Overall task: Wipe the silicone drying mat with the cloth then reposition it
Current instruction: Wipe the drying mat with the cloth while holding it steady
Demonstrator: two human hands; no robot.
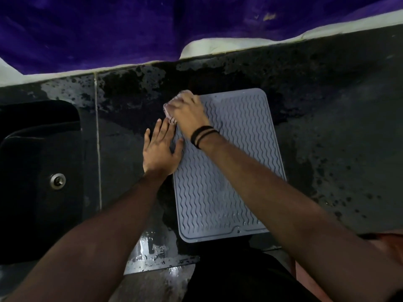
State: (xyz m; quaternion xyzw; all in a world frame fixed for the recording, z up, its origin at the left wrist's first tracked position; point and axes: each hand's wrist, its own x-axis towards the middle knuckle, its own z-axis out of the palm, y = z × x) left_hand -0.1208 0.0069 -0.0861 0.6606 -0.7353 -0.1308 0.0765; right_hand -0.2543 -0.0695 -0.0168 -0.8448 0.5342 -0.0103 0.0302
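A grey silicone drying mat with wavy ridges lies flat on the dark wet counter, long side running away from me. My right hand presses a small pale pink cloth onto the mat's far left corner; only the cloth's edges show around the fingers. Black bands circle that wrist. My left hand lies flat with fingers spread on the mat's left edge, partly on the counter, just below the cloth.
A dark sink with a metal drain sits at the left. The black stone counter is wet and blotchy around the mat. A purple cloth hangs along the back wall. The counter's front edge is near my body.
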